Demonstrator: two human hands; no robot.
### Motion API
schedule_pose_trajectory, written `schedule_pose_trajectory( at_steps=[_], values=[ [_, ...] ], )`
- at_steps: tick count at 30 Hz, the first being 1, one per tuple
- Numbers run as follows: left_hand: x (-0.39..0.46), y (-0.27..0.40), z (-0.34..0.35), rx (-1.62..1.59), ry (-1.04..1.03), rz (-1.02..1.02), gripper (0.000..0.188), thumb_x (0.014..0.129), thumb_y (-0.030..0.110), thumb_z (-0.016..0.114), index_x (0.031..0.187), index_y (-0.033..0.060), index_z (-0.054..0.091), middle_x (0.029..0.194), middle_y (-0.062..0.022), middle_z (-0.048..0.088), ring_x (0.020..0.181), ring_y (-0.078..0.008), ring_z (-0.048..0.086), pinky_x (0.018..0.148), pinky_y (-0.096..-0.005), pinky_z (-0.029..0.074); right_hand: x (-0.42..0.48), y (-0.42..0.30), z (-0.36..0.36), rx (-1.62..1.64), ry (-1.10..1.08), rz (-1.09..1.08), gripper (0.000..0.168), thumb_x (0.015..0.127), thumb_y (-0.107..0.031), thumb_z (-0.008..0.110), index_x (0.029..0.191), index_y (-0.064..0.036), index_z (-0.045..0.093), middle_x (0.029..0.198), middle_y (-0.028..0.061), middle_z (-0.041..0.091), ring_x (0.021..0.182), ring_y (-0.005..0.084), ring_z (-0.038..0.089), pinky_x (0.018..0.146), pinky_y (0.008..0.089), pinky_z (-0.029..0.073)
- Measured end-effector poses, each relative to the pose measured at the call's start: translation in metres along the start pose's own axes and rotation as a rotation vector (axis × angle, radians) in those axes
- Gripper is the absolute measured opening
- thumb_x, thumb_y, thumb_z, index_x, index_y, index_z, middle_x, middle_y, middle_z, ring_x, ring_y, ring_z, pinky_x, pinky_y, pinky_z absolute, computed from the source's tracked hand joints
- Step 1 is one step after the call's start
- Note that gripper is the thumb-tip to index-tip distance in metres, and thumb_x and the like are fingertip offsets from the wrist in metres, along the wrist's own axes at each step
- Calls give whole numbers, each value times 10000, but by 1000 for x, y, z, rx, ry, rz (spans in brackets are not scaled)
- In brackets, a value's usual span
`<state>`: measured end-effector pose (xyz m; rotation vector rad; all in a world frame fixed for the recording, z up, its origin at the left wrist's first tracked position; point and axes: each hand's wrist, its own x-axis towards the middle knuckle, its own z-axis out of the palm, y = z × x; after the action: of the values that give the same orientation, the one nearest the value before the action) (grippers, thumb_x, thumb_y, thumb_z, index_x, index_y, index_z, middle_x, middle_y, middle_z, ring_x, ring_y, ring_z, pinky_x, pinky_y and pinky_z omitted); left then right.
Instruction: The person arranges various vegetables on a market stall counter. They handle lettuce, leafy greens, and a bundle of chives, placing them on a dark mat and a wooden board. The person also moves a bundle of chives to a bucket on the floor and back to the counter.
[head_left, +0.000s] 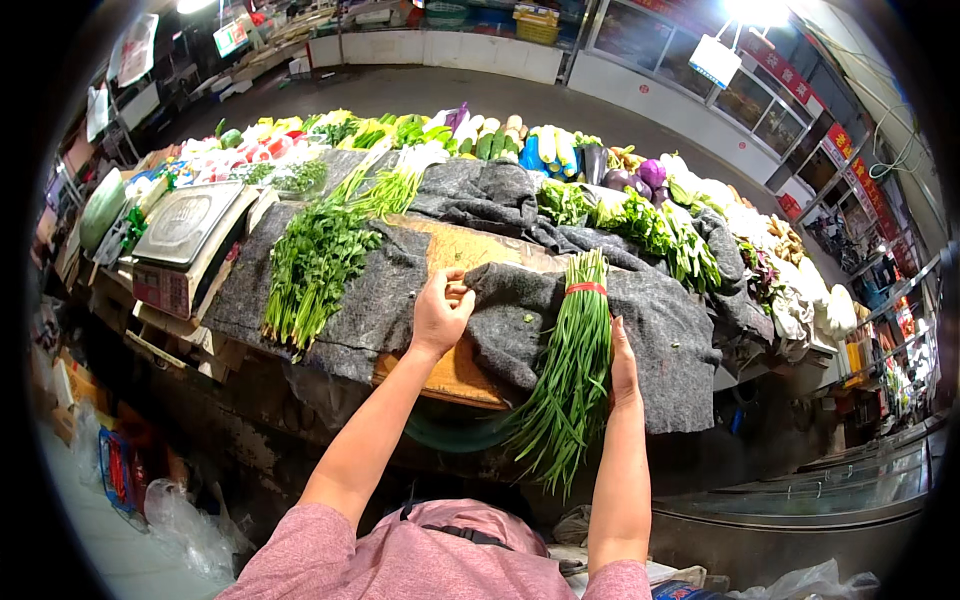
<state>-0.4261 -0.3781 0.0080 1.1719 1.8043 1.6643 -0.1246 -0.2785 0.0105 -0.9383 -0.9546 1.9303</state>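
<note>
A bunch of garlic chives (574, 360), bound by a red band (586, 288), lies on a grey cloth (667, 352), its leaf tips hanging past the table's front edge. My right hand (624, 367) cups the bunch's right side, thumb up along it and fingers hidden beneath. My left hand (442, 311) is over a wooden board (465, 247), fingers curled by the cloth's left corner. Whether the fingertips pinch that corner is unclear. Left of this hand, a bunch of leafy celery (319, 262) rests on another stretch of grey cloth.
A weighing scale (187, 221) stands at the left beside a winter melon (103, 201). Along the back are cucumbers (491, 142), eggplants (595, 161), a purple cabbage (652, 173) and leafy greens (637, 221). A green basin rim (457, 433) shows below the table's front edge.
</note>
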Motion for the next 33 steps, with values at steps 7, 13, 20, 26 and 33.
schedule_pose_trajectory(
  at_steps=[7, 13, 20, 26, 33],
  values=[
    [1, -5, 6, -71, 115, 86, 390, 900, 125, 753, 1217, -39, 596, 1122, -163, 659, 968, -213, 688, 768, -306, 595, 5, 12, -17, -215, -41, -276, 559, 948, -259, 730, 1419, -13, 552, 1250, 47, 657, 1115, 149, 617, 1000, 311, 468],
    [0, 3, -3, -52, 161, 221, 475, 943, 275, 751, 1282, -8, 576, 1250, -138, 621, 1158, -227, 610, 935, -364, 531, -36, 4, 29, -175, 84, -371, 681, 867, -155, 813, 1468, -25, 520, 1273, 60, 659, 1134, 167, 636, 1002, 319, 501],
    [-60, 64, 6, -543, -212, 257, 951, 898, 459, 803, 1547, -18, 298, 1433, -159, 554, 1316, -265, 531, 1099, -408, 421, -111, -12, 106, -393, 60, -571, 801, 832, -9, 827, 1519, 21, 417, 1338, 134, 633, 1196, 203, 642, 1015, 330, 526],
    [-99, 114, 14, -1024, -419, -376, 601, 909, 180, 786, 1427, 30, 523, 1309, -112, 661, 1139, -200, 663, 1006, -380, 536, -146, -1, 131, -981, -14, -786, 824, 812, -117, 854, 1502, 39, 432, 1462, 203, 540, 1318, 311, 575, 1063, 388, 494],
    [-80, 92, -42, -1294, -150, -437, 514, 992, 351, 623, 1397, 43, 552, 1184, -143, 697, 1045, -270, 701, 933, -446, 587, -192, 49, 56, -932, 7, -387, 621, 847, -118, 828, 1394, 26, 572, 1255, 179, 689, 1110, 275, 692, 979, 364, 542]
  ],
)
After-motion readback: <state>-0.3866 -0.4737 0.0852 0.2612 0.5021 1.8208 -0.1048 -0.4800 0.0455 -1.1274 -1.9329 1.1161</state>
